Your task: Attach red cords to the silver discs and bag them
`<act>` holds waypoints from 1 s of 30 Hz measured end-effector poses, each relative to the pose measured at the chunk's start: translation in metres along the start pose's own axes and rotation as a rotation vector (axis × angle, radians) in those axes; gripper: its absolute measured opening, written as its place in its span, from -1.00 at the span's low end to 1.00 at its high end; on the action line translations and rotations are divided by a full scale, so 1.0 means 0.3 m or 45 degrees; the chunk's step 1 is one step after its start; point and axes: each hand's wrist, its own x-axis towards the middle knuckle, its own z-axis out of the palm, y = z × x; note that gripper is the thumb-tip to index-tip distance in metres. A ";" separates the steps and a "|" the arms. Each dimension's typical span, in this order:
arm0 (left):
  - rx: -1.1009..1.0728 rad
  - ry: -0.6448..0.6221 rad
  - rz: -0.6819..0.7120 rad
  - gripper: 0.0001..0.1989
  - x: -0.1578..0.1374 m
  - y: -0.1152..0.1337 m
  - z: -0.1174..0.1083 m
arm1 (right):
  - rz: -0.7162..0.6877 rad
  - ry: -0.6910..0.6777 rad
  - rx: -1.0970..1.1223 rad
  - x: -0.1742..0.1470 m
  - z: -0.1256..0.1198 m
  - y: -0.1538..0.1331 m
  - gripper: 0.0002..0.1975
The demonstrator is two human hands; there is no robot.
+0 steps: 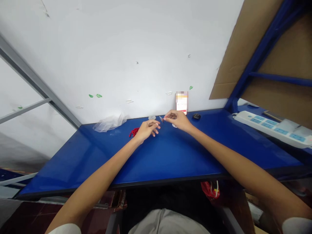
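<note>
My right hand (179, 120) is over the blue table, its thumb and index finger pinched on a small thin piece (161, 119). That piece looks pale at one end and dark at the other; it is too small to name. My left hand (148, 129) is just to the left, palm turned inward, fingers loosely curled and apart, with nothing seen in it. A bundle of red cord (134, 132) lies beside my left wrist, partly hidden by it. Behind my left hand is a round grey-white disc (152, 118). Another pale round piece (174, 125) shows partly from under my right hand.
A phone (181, 103) with a lit screen leans upright on the white wall. A small black object (196, 116) lies right of it. Crumpled clear plastic (110, 122) is at the back left. A white power strip (273, 127) and a blue frame (253, 61) stand right.
</note>
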 end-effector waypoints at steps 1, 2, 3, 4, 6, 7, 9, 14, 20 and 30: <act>-0.094 -0.008 0.013 -0.63 0.000 -0.001 0.002 | 0.009 -0.010 0.090 -0.005 0.011 -0.014 -0.64; -0.157 -0.015 0.032 -0.60 -0.001 -0.001 0.004 | 0.020 -0.024 0.168 -0.010 0.021 -0.026 -0.61; -0.192 -0.018 0.052 -0.58 -0.003 0.001 0.007 | 0.031 -0.039 0.231 -0.014 0.031 -0.035 -0.58; -0.207 -0.016 0.070 -0.58 -0.006 0.003 0.009 | 0.039 -0.049 0.278 -0.019 0.039 -0.041 -0.57; -0.205 0.002 0.099 -0.59 -0.010 0.008 0.011 | 0.037 -0.058 0.336 -0.026 0.051 -0.050 -0.57; -0.196 0.012 0.111 -0.61 -0.011 0.011 0.010 | 0.029 -0.063 0.345 -0.028 0.054 -0.052 -0.58; -0.163 0.012 0.133 -0.65 -0.013 0.017 0.007 | -0.007 -0.077 0.315 -0.032 0.055 -0.058 -0.61; -0.076 0.022 0.169 -0.83 -0.019 0.037 0.001 | -0.160 -0.182 0.145 -0.042 0.049 -0.075 -0.63; -0.017 -0.003 0.138 -0.92 -0.032 0.048 0.026 | -0.268 -0.267 0.023 -0.060 0.071 -0.083 -0.39; 0.880 -0.063 0.218 -0.88 -0.003 0.120 -0.292 | -0.072 -0.063 0.200 -0.044 0.056 -0.054 -0.40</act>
